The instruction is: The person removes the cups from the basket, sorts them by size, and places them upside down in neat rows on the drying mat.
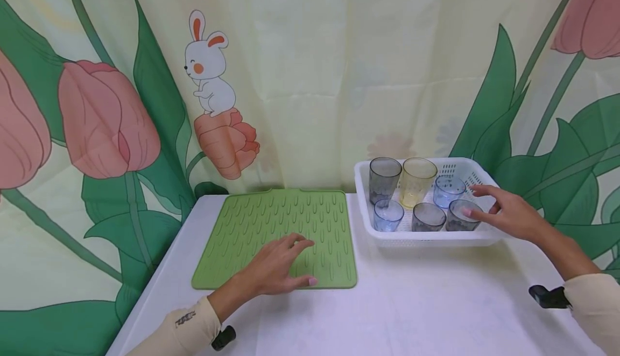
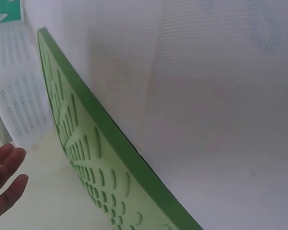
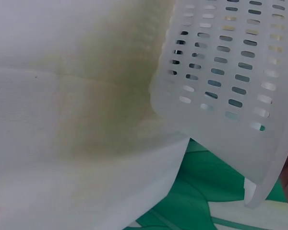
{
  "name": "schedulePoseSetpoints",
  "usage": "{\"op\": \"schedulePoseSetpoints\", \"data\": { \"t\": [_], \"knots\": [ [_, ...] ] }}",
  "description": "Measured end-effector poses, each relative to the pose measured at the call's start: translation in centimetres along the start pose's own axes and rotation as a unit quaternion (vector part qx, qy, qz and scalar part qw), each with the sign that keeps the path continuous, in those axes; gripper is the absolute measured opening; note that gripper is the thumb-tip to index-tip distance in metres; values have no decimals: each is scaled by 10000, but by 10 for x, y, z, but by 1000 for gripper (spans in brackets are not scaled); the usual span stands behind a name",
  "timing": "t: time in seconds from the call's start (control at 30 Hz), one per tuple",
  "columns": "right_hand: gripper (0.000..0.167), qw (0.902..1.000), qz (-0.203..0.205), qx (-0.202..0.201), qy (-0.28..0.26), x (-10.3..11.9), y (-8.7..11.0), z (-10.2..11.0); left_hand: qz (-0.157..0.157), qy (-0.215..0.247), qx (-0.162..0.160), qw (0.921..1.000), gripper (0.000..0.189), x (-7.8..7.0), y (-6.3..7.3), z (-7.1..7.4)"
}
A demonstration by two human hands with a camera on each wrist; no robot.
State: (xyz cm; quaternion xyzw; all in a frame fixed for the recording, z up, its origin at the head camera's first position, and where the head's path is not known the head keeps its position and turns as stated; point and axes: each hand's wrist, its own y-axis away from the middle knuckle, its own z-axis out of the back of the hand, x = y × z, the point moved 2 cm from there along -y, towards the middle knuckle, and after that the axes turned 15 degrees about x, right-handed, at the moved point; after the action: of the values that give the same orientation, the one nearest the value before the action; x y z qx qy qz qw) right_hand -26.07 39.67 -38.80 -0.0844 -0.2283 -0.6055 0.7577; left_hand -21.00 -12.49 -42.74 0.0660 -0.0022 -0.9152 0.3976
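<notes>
My left hand (image 1: 281, 264) is held over the front part of a green drying mat (image 1: 227, 248), fingers loosely spread with nothing between them. In the left wrist view its fingertips (image 2: 12, 163) show at the left edge, apart from the mat. Over the right rim of a white plastic basket (image 1: 484, 237) reaches my right hand (image 1: 515, 213). Its thumb overlaps a short grey glass (image 1: 460, 221) at the front right, and its forefinger extends above a short blue glass (image 1: 449, 193) behind. The right wrist view shows mostly the basket's slotted side, with a bit of hand at the right edge.
Also in the basket stand a tall grey glass (image 1: 385, 178), a tall yellow glass (image 1: 417, 183), another short blue glass (image 1: 387, 217) and another short grey one (image 1: 428, 218). A white cloth (image 1: 411, 302) covers the table. Behind hangs a tulip-patterned curtain (image 1: 310, 76).
</notes>
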Motion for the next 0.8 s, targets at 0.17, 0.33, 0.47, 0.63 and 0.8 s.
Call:
{"op": "schedulePoseSetpoints", "data": {
  "t": [0.17, 0.33, 0.47, 0.63, 0.8],
  "knots": [
    [86, 9995, -43, 306, 34, -6, -7, -1, -27, 2, -9, 10000, 76, 0, 0, -1],
    [94, 9979, -129, 631, 88, -8, -13, -5, 5, -55, 19, 10000, 76, 0, -1, -3],
    [100, 9959, -262, 866, 65, -11, -17, -8, -1, -43, 26, 10000, 75, 0, -1, -5],
    [103, 9942, -281, 1039, 22, -14, -22, -10, -19, -7, 26, 10000, 76, 1, -1, -7],
    [101, 9924, -294, 1193, -23, -14, -25, -12, -15, 14, 13, 10000, 75, 2, -3, -7]
  ]
}}
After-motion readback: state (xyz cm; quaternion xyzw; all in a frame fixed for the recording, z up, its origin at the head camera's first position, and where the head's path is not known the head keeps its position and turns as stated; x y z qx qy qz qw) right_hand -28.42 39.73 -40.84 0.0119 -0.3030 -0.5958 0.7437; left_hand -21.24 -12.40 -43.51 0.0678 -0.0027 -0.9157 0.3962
